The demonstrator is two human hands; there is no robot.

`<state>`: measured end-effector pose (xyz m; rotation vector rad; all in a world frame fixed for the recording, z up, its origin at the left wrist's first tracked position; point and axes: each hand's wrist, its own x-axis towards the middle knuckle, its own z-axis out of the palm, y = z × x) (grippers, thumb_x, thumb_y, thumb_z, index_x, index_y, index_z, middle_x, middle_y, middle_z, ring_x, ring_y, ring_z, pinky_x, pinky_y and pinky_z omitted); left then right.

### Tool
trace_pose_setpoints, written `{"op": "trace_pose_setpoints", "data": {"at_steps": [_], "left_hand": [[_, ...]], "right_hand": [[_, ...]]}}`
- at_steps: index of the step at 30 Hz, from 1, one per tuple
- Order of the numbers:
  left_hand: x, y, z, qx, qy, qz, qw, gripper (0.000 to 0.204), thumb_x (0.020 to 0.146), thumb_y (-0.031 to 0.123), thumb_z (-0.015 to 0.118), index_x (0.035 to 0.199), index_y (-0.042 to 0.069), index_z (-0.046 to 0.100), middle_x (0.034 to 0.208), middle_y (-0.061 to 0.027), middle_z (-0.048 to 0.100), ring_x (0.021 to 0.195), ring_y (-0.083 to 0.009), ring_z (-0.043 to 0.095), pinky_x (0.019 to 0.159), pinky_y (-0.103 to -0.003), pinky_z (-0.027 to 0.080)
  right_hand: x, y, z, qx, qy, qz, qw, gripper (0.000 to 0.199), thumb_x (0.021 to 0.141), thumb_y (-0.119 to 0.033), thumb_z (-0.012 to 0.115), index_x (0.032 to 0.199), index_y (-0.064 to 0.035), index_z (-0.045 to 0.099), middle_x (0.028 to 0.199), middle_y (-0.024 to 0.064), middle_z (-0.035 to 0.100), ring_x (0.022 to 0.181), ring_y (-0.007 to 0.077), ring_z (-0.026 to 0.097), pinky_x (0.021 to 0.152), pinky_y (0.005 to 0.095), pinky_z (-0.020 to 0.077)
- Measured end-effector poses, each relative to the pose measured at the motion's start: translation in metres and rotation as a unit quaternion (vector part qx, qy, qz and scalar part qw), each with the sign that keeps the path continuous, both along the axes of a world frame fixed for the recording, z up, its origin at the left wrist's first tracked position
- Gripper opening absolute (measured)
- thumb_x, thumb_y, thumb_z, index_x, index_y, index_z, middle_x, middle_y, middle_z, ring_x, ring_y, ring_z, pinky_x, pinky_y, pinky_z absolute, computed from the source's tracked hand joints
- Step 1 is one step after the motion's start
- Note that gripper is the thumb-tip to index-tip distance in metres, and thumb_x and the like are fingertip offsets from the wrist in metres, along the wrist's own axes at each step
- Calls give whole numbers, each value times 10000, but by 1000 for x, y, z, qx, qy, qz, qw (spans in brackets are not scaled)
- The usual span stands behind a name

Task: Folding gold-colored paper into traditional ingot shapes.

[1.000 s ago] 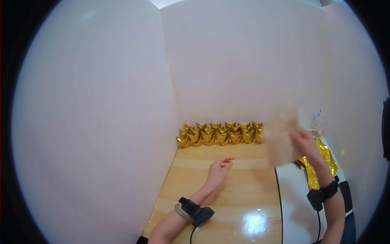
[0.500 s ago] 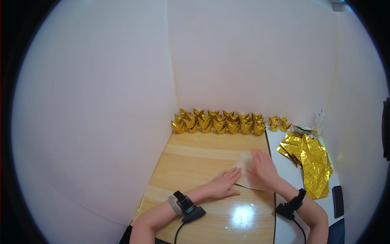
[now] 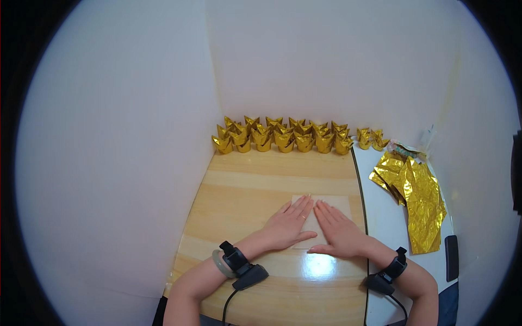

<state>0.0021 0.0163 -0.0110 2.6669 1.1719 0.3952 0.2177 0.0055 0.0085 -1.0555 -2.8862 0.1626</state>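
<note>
A pale square sheet of paper [image 3: 336, 202] lies flat on the wood-patterned tabletop [image 3: 239, 190]. My left hand [image 3: 286, 224] rests palm down over its left side, fingers stretched forward and thumb pointing right. Over the right side, my right hand [image 3: 340, 232] is spread flat too, its thumb pointing left. The fingertips of both hands almost meet near the far part of the sheet, and a strip of paper shows between them. Neither hand grips anything. Each wrist wears a black strapped device with a cable.
Rows of gold foil folded ingot shapes [image 3: 284, 140] stand along the back wall, with two smaller ones [image 3: 364, 139] to their right. Crumpled gold foil sheets [image 3: 424, 204] lie on the white surface [image 3: 386, 233] at right, beside a dark oblong object [image 3: 452, 258]. White walls enclose the back and sides.
My right hand, blurred and raised over the sheet before, now lies flat on it. My left hand has shifted onto the paper. The sheet now lies spread out, and the view has tilted slightly.
</note>
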Motion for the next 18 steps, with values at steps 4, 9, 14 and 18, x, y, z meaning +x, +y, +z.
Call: {"op": "trace_pose_setpoints", "data": {"at_steps": [4, 9, 14, 18], "left_hand": [[-2, -1, 1, -4, 43, 10, 999, 841, 910, 554, 459, 1438, -52, 210, 1503, -248, 211, 1405, -373, 197, 1125, -453, 219], [-5, -8, 8, -20, 70, 24, 997, 875, 894, 583, 466, 1442, -46, 202, 1510, -256, 181, 1413, -379, 166, 1118, -522, 190], [-10, -25, 15, -16, 85, 34, 996, 861, 886, 594, 474, 1457, 3, 216, 1514, -248, 176, 1416, -399, 139, 1105, -578, 160], [-13, -21, 18, 58, 71, -42, 995, 831, 855, 572, 546, 1444, 43, 292, 1505, -243, 203, 1410, -397, 159, 1116, -537, 185]], "right_hand": [[25, 5, 3, -18, -20, -81, 996, 1087, 816, -724, 462, 1419, 129, 160, 1489, 309, 179, 1421, 381, 141, 1158, 423, 143], [40, -5, 17, 1, -91, -77, 993, 1127, 760, -748, 512, 1433, 90, 172, 1492, 293, 188, 1419, 373, 155, 1157, 423, 147], [35, -12, 16, 38, 34, 78, 996, 749, 780, -518, 665, 1313, -29, 469, 1354, 187, 474, 1282, 330, 432, 1049, 410, 380], [30, -18, 20, 61, 44, 50, 996, 563, 799, -393, 678, 1216, -35, 556, 1223, 137, 592, 1150, 284, 564, 924, 384, 492]]}}
